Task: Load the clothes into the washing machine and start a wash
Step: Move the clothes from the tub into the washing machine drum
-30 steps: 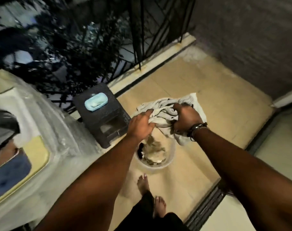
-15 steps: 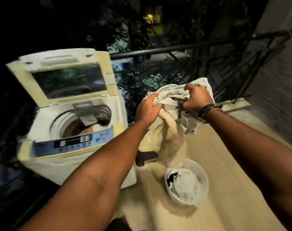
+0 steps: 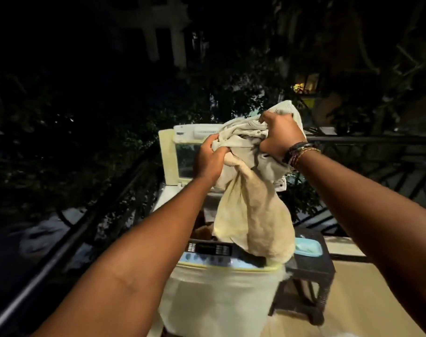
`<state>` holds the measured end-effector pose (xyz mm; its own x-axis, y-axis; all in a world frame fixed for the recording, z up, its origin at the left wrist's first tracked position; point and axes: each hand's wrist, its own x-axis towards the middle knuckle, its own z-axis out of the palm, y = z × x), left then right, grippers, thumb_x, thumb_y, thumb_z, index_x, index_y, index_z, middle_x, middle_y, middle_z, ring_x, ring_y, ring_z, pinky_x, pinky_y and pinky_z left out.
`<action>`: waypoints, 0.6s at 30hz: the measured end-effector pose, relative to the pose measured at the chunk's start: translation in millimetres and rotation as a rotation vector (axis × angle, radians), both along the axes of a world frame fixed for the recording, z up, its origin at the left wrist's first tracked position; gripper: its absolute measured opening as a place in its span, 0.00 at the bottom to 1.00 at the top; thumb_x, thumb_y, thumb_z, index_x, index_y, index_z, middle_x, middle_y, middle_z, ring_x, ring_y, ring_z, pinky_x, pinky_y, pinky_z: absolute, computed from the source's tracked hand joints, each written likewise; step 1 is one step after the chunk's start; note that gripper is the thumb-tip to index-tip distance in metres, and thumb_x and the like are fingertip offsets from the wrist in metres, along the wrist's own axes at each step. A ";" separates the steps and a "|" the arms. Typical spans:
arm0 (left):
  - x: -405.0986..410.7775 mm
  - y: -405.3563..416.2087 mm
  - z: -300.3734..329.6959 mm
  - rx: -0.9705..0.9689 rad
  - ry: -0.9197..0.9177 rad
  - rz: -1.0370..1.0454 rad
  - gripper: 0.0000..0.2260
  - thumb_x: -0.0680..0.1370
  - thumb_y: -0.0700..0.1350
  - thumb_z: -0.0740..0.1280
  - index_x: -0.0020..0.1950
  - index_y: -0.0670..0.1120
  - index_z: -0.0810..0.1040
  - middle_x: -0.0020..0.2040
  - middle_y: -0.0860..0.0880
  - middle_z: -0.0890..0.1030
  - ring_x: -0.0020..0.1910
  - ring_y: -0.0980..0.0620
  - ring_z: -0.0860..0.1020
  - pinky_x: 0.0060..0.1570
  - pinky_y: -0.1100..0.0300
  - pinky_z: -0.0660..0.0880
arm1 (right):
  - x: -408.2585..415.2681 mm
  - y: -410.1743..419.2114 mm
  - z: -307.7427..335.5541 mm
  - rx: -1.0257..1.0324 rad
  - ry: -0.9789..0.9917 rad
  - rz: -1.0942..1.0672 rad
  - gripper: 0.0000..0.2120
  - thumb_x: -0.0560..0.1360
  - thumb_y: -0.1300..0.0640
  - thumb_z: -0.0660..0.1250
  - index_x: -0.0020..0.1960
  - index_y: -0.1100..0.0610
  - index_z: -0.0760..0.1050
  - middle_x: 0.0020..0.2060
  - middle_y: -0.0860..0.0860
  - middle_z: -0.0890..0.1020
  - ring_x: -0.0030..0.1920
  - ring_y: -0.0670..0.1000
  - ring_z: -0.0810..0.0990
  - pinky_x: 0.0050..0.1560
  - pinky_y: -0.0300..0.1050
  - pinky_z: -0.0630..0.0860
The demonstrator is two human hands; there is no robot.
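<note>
A bundle of pale cream clothes (image 3: 251,207) hangs from both my hands above the open top of a white top-loading washing machine (image 3: 219,302). My left hand (image 3: 208,161) grips the bundle's left side and my right hand (image 3: 281,135), with bracelets at the wrist, grips its upper right. The machine's lid (image 3: 173,156) stands raised behind the clothes. Its blue control panel (image 3: 207,251) faces me, and the hanging cloth's lower end drapes over the panel's right part. Some brownish laundry (image 3: 203,231) shows inside the drum.
A dark stool (image 3: 311,276) stands right of the machine with a light blue box (image 3: 308,248) on top. A black metal railing (image 3: 367,152) runs behind and along the left. Beige floor tiles (image 3: 367,300) lie to the right.
The view swung from the basket on the floor to the machine. Both hands carried the cream bundle up and left until it hangs over the drum opening.
</note>
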<state>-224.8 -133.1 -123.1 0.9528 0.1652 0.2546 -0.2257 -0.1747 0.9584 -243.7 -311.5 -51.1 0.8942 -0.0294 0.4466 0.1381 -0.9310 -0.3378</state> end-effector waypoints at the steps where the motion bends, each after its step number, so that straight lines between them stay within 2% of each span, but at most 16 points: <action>1: 13.0 17.1 1.5 -0.001 0.005 -0.009 0.22 0.71 0.44 0.70 0.66 0.50 0.78 0.50 0.51 0.81 0.49 0.50 0.79 0.46 0.61 0.74 | 11.9 16.4 1.2 -0.005 -0.002 0.010 0.27 0.66 0.60 0.73 0.64 0.52 0.74 0.54 0.59 0.80 0.59 0.60 0.77 0.55 0.49 0.79; 5: 54.4 63.3 -8.0 0.065 -0.005 -0.015 0.19 0.74 0.42 0.70 0.65 0.50 0.79 0.50 0.51 0.82 0.47 0.51 0.78 0.35 0.72 0.70 | 44.3 58.6 -6.5 0.002 0.034 0.005 0.28 0.65 0.61 0.72 0.65 0.52 0.74 0.52 0.58 0.81 0.55 0.60 0.78 0.54 0.49 0.79; 6: 62.6 70.5 -10.9 0.082 -0.004 -0.018 0.19 0.73 0.44 0.70 0.65 0.51 0.79 0.50 0.52 0.82 0.47 0.51 0.79 0.36 0.71 0.71 | 51.0 64.8 -9.4 0.011 0.039 -0.002 0.28 0.65 0.61 0.72 0.65 0.52 0.74 0.53 0.58 0.81 0.55 0.59 0.78 0.54 0.48 0.79; 9: 84.2 83.9 -21.3 0.135 -0.013 0.021 0.21 0.69 0.54 0.69 0.62 0.57 0.79 0.47 0.55 0.84 0.47 0.50 0.81 0.43 0.59 0.75 | 69.8 75.0 -17.7 0.041 0.042 -0.016 0.28 0.66 0.64 0.70 0.65 0.51 0.74 0.53 0.56 0.81 0.56 0.58 0.78 0.50 0.44 0.77; 13: 109.4 92.8 -22.4 0.204 -0.036 0.073 0.21 0.68 0.59 0.67 0.61 0.60 0.79 0.45 0.55 0.84 0.45 0.49 0.81 0.45 0.56 0.77 | 96.2 79.8 -19.9 0.052 0.044 0.008 0.29 0.66 0.61 0.74 0.66 0.52 0.74 0.53 0.54 0.82 0.48 0.56 0.80 0.45 0.43 0.75; 16: 123.9 94.6 -19.3 0.192 -0.090 0.094 0.21 0.68 0.57 0.67 0.61 0.59 0.78 0.52 0.56 0.83 0.51 0.51 0.80 0.53 0.52 0.78 | 116.8 81.8 -15.8 0.026 0.006 0.053 0.29 0.65 0.59 0.75 0.65 0.52 0.75 0.51 0.53 0.83 0.44 0.54 0.78 0.42 0.42 0.73; 18: 130.0 93.7 -19.2 0.192 -0.152 0.057 0.21 0.69 0.56 0.68 0.62 0.57 0.78 0.59 0.56 0.79 0.57 0.52 0.78 0.59 0.51 0.76 | 127.9 79.2 -10.8 0.003 -0.035 0.066 0.27 0.64 0.61 0.74 0.63 0.53 0.75 0.48 0.54 0.83 0.44 0.56 0.79 0.40 0.42 0.72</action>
<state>-94.7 -39.4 -142.4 0.8917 0.1520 0.4263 -0.3497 -0.3665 0.8622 -115.9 -232.3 -62.0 0.8780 0.0279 0.4779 0.2113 -0.9183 -0.3347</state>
